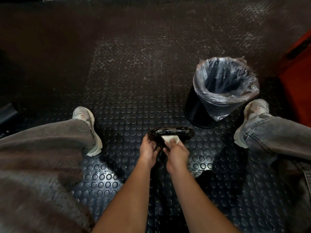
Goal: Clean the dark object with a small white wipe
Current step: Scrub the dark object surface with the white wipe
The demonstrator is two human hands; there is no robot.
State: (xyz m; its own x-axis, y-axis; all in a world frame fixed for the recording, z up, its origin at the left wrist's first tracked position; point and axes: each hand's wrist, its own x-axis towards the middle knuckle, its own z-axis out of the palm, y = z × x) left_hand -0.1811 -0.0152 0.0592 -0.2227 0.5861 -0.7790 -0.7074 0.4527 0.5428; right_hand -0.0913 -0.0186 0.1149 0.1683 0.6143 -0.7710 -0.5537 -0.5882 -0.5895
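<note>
From the head camera, looking down between the seated person's knees, the glossy black rounded object (171,132) is held low over the dark studded rubber floor mat (127,91), roughly midway between the two pale grey trainers (89,132). The left hand (149,148) curls round the object's near left edge, apparently to steady it so it does not turn under the rubbing. The right hand (176,151) pinches a small white folded wipe (170,139) and presses it against the object's near side, where the shine and mottled patches suggest wet cleaning is under way; how far along it is I cannot tell. A black round waste bin lined with a clear plastic bag (223,91) stands just beside the right foot, probably placed within easy reach for dropping the used wipe.
</note>
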